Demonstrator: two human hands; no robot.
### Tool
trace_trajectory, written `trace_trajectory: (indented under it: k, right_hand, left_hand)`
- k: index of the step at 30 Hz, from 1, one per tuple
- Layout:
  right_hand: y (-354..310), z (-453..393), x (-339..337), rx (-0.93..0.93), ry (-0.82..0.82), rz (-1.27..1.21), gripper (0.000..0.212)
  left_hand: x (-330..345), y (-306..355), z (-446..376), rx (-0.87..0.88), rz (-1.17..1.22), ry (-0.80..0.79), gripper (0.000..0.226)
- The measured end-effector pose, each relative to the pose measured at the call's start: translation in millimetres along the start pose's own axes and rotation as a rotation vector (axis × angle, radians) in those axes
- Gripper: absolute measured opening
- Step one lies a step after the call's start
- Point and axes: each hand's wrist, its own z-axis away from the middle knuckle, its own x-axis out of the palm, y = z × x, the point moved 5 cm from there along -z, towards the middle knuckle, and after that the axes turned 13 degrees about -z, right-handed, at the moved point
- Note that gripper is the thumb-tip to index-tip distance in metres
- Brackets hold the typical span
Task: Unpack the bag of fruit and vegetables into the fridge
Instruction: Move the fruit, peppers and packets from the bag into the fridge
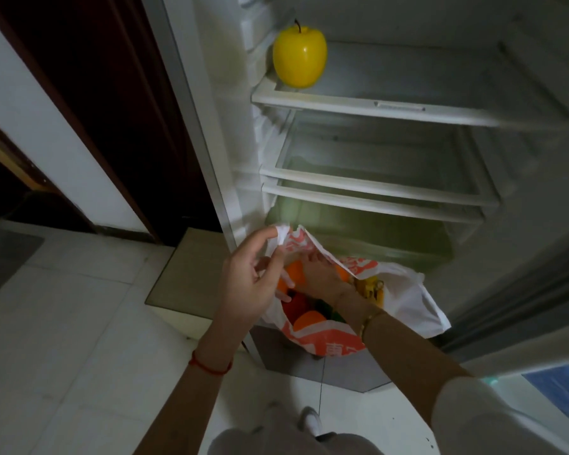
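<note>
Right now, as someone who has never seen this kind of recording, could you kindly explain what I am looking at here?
This is one picture from a camera worn on a person's head, looking down at their own hands; there is no machine. They stand at an open fridge. A yellow apple sits on the upper shelf. The left hand pinches the rim of a white and orange plastic bag, holding it open. The right hand reaches inside among orange, red and green produce; whether it grips anything is hidden.

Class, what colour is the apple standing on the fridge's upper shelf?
Bright yellow apple with a dark stem, seen clearly in the head view.
</note>
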Motion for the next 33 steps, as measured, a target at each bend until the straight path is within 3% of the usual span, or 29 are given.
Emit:
trace_trajectory:
  k: [6, 12, 16, 23, 27, 33]
  right_hand:
    - [11.0, -12.0, 10.4, -0.016, 0.036, 0.002, 0.072]
    - [8.4, 7.0, -22.8, -0.096, 0.149, -0.37, 0.107]
    - [4.8, 32.4, -58.8, -0.174, 0.2, -0.626, 0.073]
    - [-23.9, 83.3, -130.7, -0.219, 0.289, -1.063, 0.049]
    - [-41.5, 105.1, -183.1, -0.326, 0.441, -1.07, 0.048]
    - [-65.9, 105.7, -265.9, -0.494, 0.832, -0.929, 0.058]
  left_hand:
    - [0.4, 3.0, -3.8, -0.027, 0.024, -0.01, 0.03]
    - [-1.3, 3.3, -15.0, -0.043, 0.026, -0.027, 0.027]
    - [0.5, 7.0, -25.8, -0.036, 0.003, -0.062, 0.027]
    - [8.5, 17.5, -43.2, -0.028, 0.022, -0.085, 0.03]
    - [13.9, 19.2, -52.8, -0.016, -0.035, -0.082, 0.026]
    - [19.2, 19.9, -63.6, -0.004, -0.037, -0.068, 0.022]
